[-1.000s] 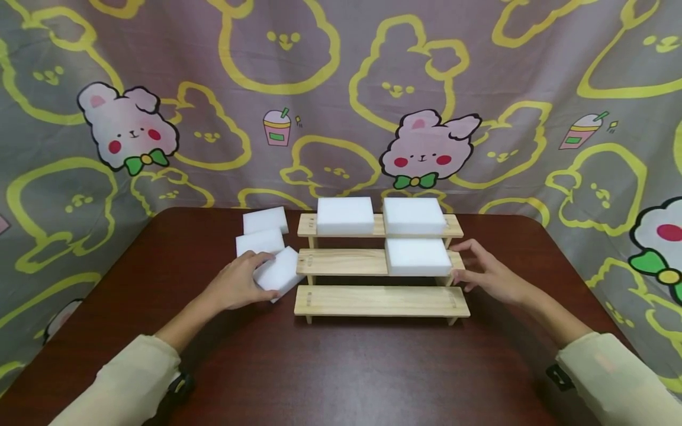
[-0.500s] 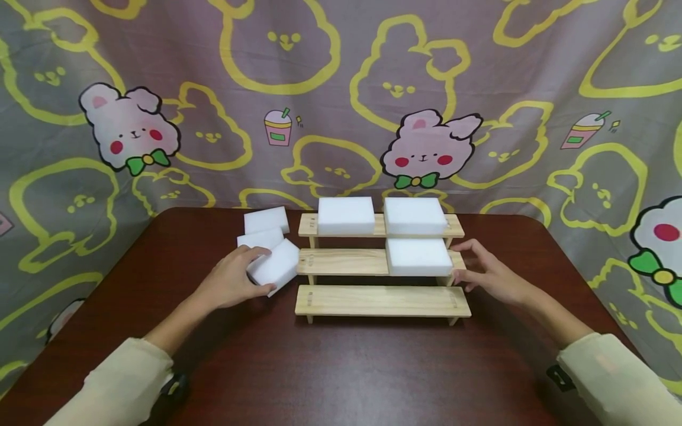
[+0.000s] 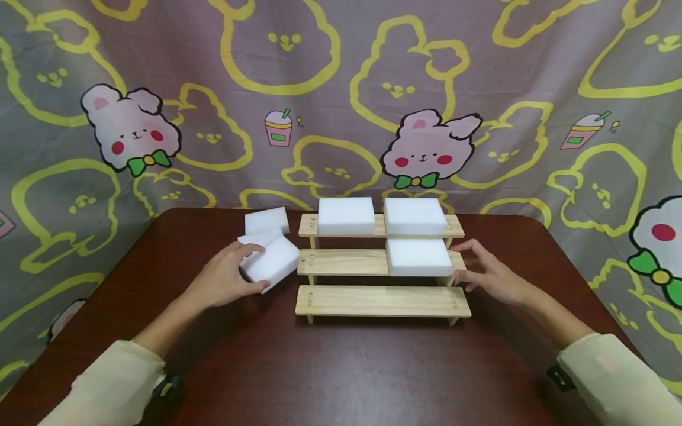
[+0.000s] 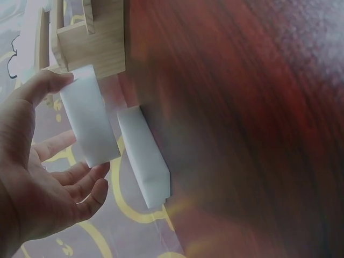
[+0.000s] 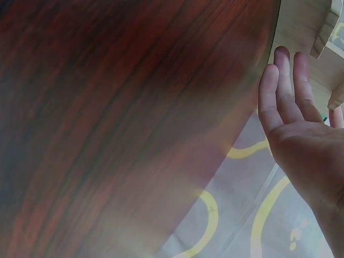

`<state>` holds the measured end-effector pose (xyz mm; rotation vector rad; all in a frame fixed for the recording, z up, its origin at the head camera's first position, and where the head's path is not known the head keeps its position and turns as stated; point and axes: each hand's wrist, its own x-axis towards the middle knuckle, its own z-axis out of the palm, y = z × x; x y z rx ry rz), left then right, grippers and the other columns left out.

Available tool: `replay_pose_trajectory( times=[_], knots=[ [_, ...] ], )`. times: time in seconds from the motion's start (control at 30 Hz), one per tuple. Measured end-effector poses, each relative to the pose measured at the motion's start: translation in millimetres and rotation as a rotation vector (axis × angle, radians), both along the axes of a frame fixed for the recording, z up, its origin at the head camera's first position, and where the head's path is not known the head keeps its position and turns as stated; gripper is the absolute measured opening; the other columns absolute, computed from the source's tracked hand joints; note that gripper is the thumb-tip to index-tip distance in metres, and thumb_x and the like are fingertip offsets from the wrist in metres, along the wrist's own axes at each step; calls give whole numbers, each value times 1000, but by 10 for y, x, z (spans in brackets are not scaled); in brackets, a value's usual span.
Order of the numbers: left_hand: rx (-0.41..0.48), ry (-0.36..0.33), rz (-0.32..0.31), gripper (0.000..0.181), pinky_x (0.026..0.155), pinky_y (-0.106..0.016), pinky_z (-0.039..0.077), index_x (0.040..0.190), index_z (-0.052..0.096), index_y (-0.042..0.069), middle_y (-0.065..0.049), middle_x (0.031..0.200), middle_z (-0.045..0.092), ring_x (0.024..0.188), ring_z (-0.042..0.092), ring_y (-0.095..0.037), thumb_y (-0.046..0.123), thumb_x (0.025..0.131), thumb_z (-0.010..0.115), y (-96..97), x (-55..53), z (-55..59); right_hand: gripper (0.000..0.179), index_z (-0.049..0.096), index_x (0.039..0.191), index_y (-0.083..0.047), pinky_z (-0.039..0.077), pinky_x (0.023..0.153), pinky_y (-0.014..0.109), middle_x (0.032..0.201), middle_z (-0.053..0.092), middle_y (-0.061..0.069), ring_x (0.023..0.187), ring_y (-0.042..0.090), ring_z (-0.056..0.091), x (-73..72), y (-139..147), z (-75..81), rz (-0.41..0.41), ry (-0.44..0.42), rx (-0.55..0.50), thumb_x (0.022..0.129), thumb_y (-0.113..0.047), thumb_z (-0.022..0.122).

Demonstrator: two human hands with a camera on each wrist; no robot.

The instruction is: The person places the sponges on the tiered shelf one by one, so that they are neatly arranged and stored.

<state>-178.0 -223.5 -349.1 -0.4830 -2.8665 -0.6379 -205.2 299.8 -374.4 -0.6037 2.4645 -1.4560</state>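
My left hand [image 3: 226, 275] holds a white foam block [image 3: 276, 260] between its thumb and fingers, left of the three-step wooden rack [image 3: 341, 263]. In the left wrist view the thumb presses one end of that block [image 4: 90, 121], and it is tilted and raised off the table. Behind it, partly hidden, lies a second white block [image 3: 258, 238], with a third block [image 3: 266, 220] farther back. My right hand [image 3: 492, 277] rests at the right end of the middle step, index finger and thumb at its edge. In the right wrist view its other fingers [image 5: 285, 91] extend fairly straight.
Two white blocks sit on the top step, a left block [image 3: 346, 215] and a right block [image 3: 415, 215]. Another block [image 3: 419, 256] sits on the middle step's right half. The dark wooden table [image 3: 341, 373] ends at a patterned curtain [image 3: 330, 106].
My left hand has lifted the nearest loose block and drawn it left and slightly back, away from the rack, covering more of the block behind. My right hand has stayed put.
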Motion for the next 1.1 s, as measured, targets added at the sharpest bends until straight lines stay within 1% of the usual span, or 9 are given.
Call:
replay_pose_trajectory(
  times=[0.13, 0.27, 0.4, 0.53, 0.63, 0.8, 0.93, 1.1],
  knots=[
    [-5, 10, -9, 62, 81, -52, 53, 124, 68, 0, -24, 119, 64, 99, 61, -35, 29, 74, 91, -39, -9, 24, 46, 35, 138, 2, 58, 70, 39, 136, 49, 33, 96, 22, 66, 3, -2, 6, 5, 1, -3, 102, -8, 63],
    [-1, 2, -16, 62, 82, -51, 52, 125, 67, -3, -25, 116, 64, 97, 60, -35, 27, 75, 90, -62, -13, 38, 46, 35, 138, 2, 57, 70, 39, 136, 49, 32, 97, 23, 66, 7, -5, 15, 4, -2, 0, 102, -9, 63],
    [20, -1, -2, 63, 83, -52, 53, 126, 66, -6, -27, 115, 61, 99, 59, -38, 24, 75, 89, -84, -6, 61, 47, 35, 138, 2, 57, 71, 39, 136, 49, 33, 97, 24, 66, 7, -5, 17, 4, -5, 0, 102, -9, 63],
    [48, 15, 6, 61, 84, -53, 52, 127, 65, -4, -28, 119, 57, 103, 58, -40, 20, 76, 88, -120, 0, 100, 46, 35, 138, 2, 57, 70, 39, 136, 49, 33, 97, 23, 66, 4, -1, 14, 6, -2, -1, 102, -9, 62],
    [71, 35, -7, 59, 83, -52, 50, 126, 66, -2, -26, 119, 57, 103, 58, -40, 18, 76, 88, -144, 1, 136, 47, 35, 138, 2, 58, 70, 39, 136, 49, 33, 96, 23, 66, 2, 1, 12, 3, -3, -2, 102, -8, 62],
    [110, 42, -24, 58, 80, -48, 49, 127, 66, 0, -25, 121, 57, 102, 57, -38, 18, 77, 88, -171, 18, 188, 47, 34, 138, 3, 58, 70, 39, 135, 49, 33, 96, 21, 66, 1, 3, 6, -1, -10, -7, 102, -8, 63],
    [139, 45, -41, 58, 78, -46, 52, 128, 65, -1, -24, 121, 57, 98, 57, -35, 18, 77, 87, -181, 25, 214, 48, 34, 138, 3, 58, 71, 39, 136, 49, 33, 96, 21, 66, -4, 4, -2, -4, -13, -4, 102, -8, 63],
    [141, 52, -49, 57, 79, -46, 54, 128, 65, -1, -22, 121, 57, 98, 57, -33, 16, 78, 86, -182, 28, 242, 47, 35, 138, 3, 58, 70, 39, 134, 50, 33, 94, 20, 67, -14, 3, -5, -4, -10, -8, 102, -8, 62]
  ],
)
